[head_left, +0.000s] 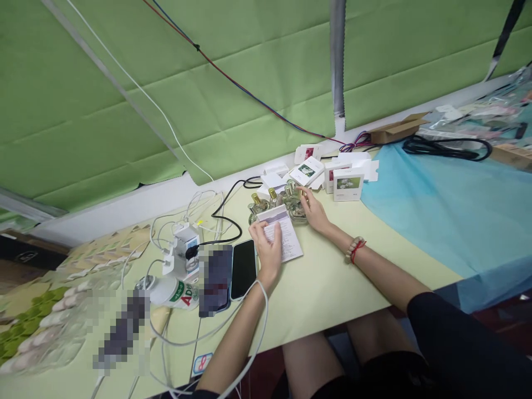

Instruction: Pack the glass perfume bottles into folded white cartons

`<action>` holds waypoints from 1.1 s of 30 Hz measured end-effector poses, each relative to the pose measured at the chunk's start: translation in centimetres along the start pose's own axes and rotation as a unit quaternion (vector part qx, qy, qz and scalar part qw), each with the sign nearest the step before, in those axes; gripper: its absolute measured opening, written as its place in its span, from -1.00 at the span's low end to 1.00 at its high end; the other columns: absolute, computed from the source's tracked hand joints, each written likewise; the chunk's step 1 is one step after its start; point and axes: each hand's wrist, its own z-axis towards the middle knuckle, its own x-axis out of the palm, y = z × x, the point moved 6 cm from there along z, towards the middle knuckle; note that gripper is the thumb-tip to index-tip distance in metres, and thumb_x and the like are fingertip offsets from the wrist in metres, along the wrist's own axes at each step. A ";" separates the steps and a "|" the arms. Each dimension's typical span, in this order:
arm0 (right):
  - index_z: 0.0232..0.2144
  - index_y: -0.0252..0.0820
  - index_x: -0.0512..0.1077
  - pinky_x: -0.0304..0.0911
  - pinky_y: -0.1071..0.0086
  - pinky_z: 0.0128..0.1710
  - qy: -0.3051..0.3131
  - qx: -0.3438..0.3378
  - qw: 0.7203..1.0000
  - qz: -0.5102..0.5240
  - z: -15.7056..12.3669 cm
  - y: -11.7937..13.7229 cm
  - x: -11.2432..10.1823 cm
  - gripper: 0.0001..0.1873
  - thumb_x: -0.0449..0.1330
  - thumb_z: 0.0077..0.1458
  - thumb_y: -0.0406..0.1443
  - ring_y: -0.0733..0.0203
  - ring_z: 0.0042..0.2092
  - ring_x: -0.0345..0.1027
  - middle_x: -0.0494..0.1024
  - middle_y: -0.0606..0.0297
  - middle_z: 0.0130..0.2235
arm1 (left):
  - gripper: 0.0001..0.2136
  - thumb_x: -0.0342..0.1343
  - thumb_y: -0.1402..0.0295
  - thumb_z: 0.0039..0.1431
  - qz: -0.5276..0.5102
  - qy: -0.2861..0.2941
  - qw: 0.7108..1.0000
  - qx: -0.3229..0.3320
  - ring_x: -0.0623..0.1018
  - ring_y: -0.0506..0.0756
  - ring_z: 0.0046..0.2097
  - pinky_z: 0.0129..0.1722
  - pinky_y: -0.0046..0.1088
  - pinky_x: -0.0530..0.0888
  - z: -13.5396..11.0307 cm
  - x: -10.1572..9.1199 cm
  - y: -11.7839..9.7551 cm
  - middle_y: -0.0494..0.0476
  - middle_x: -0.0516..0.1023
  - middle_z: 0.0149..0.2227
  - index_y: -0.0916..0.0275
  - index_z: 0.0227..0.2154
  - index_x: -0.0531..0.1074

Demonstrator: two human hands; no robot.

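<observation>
My left hand [268, 246] rests on a white printed box [285, 235] lying flat on the pale green table [324, 288], fingers curled over its near edge. My right hand [313, 210] reaches past the box to a cluster of small glass perfume bottles with gold caps [274, 202] and is closed around one bottle [297, 210]. A bead bracelet with a red cord [354, 249] is on the right wrist. A white cable [249, 332] loops over my left forearm.
Several white cartons [347, 183] stand behind the bottles. Two phones [243, 269] lie left of the box, beside a power strip [185, 252] with tangled cables and a white jar [178, 291]. A blue sheet [449, 210] covers the table's right side, with a coiled black cable [446, 147].
</observation>
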 end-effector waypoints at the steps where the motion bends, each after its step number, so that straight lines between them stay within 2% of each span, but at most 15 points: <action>1: 0.13 -0.13 0.18 0.26 0.32 -0.34 -0.020 0.015 0.999 0.022 0.0 -0.1 -0.2 -0.52 -0.24 0.26 -0.13 0.21 -0.46 0.28 0.42 0.31 -0.41 | -0.77 0.12 0.23 0.08 0.012 0.004 1.000 0.002 0.33 0.11 -0.04 0.01 -0.31 0.27 0.0 0.0 0.0 0.13 0.23 -0.17 0.17 -0.28 0.22; 4: 0.14 -0.15 0.13 0.29 0.29 -0.37 -0.086 0.062 0.991 0.081 0.4 -0.5 -1.2 -0.48 -0.22 0.25 -0.05 0.18 -0.46 0.30 0.41 0.29 -0.41 | -0.70 0.17 0.27 0.02 0.026 0.022 0.999 0.003 0.32 0.14 0.00 0.02 -0.28 0.27 -0.2 0.3 0.2 0.15 0.23 -0.14 0.17 -0.22 0.22; 7: 0.17 -0.16 0.05 0.33 0.27 -0.31 -0.122 0.063 0.983 0.120 0.8 0.3 -2.3 -0.43 -0.16 0.22 0.00 0.14 -0.34 0.38 0.45 0.21 -0.31 | -0.75 0.12 0.27 0.07 0.005 0.055 0.998 -0.018 0.35 0.13 -0.01 0.03 -0.29 0.28 -0.4 0.8 0.4 0.15 0.23 -0.14 0.17 -0.21 0.25; 13: 0.26 -0.08 -0.07 0.37 0.18 -0.28 -0.097 -0.021 0.993 0.058 -0.5 5.4 -2.6 -0.43 -0.31 0.28 -0.05 0.08 -0.24 0.39 0.44 0.10 -0.13 | -0.76 0.14 0.27 0.09 -0.042 0.102 0.992 -0.067 0.36 0.10 -0.04 0.02 -0.32 0.29 -1.9 2.1 -0.4 0.12 0.25 -0.16 0.17 -0.21 0.27; 18: 0.17 -0.01 0.12 0.30 0.17 -0.01 -0.078 -0.120 0.989 0.042 -2.1 7.6 -1.7 -0.47 -0.23 0.26 0.00 0.08 0.04 0.30 0.34 0.16 0.09 | -0.76 0.13 0.25 0.10 -0.032 0.115 0.992 -0.038 0.37 0.09 -0.09 -0.04 -0.35 0.32 -2.8 2.3 -1.8 0.12 0.24 -0.18 0.18 -0.22 0.23; 21: 0.14 -0.03 0.17 0.24 0.18 0.07 -0.066 -0.137 0.988 0.038 -2.0 7.5 -1.7 -0.46 -0.21 0.24 0.04 0.07 0.13 0.22 0.33 0.17 0.11 | -0.75 0.13 0.22 0.10 -0.023 0.108 0.994 -0.002 0.38 0.10 -0.09 -0.06 -0.34 0.34 -3.0 2.0 -2.4 0.14 0.24 -0.18 0.19 -0.27 0.22; 25: 0.10 -0.05 0.20 0.27 0.21 0.03 -0.083 -0.166 0.981 0.065 -1.9 7.8 -2.2 -0.49 -0.14 0.23 0.03 0.09 0.09 0.27 0.37 0.16 0.08 | -0.76 0.11 0.21 0.12 0.009 0.105 0.993 0.057 0.36 0.15 0.02 -0.06 -0.30 0.36 -3.2 1.8 -2.6 0.22 0.22 -0.10 0.20 -0.24 0.24; 29: 0.00 -0.05 0.26 0.35 0.27 -0.19 -0.099 -0.239 0.962 0.091 -2.4 9.2 -2.5 -0.63 -0.03 0.23 -0.05 0.16 -0.11 0.40 0.46 0.20 -0.05 | -0.75 0.11 0.22 0.13 0.057 0.062 0.988 0.131 0.36 0.19 0.05 -0.18 -0.30 0.43 -3.5 1.3 -2.7 0.28 0.19 -0.02 0.19 -0.21 0.24; 33: -0.08 -0.05 0.29 0.32 0.33 -0.37 -0.154 -0.300 0.937 0.097 -3.0 10.0 -3.0 -0.77 0.02 0.23 -0.16 0.27 -0.37 0.36 0.50 0.26 -0.20 | -0.70 0.16 0.31 0.11 0.073 -0.006 0.962 0.264 0.42 0.15 0.02 -0.21 -0.29 0.46 -3.8 0.7 -3.7 0.26 0.19 0.02 0.14 -0.15 0.19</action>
